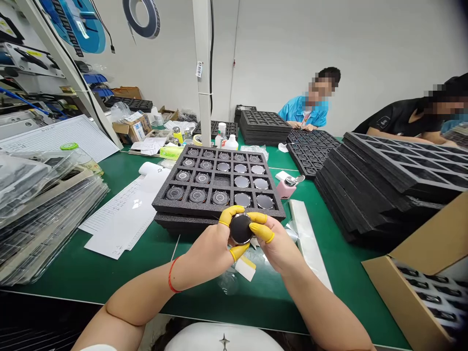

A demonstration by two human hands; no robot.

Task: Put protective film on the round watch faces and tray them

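Both hands meet at a round dark disc with a shiny rim (241,229), held just in front of a black foam tray (219,209). My left hand (212,243) grips its left side and lower edge; yellow covers sit on the fingertips. On the right side, my right hand (276,239) pinches the same disc, with yellow covers on thumb and finger. Round pieces fill most tray compartments: some show dark patterned faces (197,195), others smooth grey ones (242,200). One compartment (221,181) in the second row from the front holds no piece.
Stacked black trays (351,204) stand at right, above an open cardboard box (413,297). Plastic trays (47,219) and papers (127,214) lie left. A pink bottle (286,189) and white strip (309,239) are right of the foam tray. Two people sit across the table.
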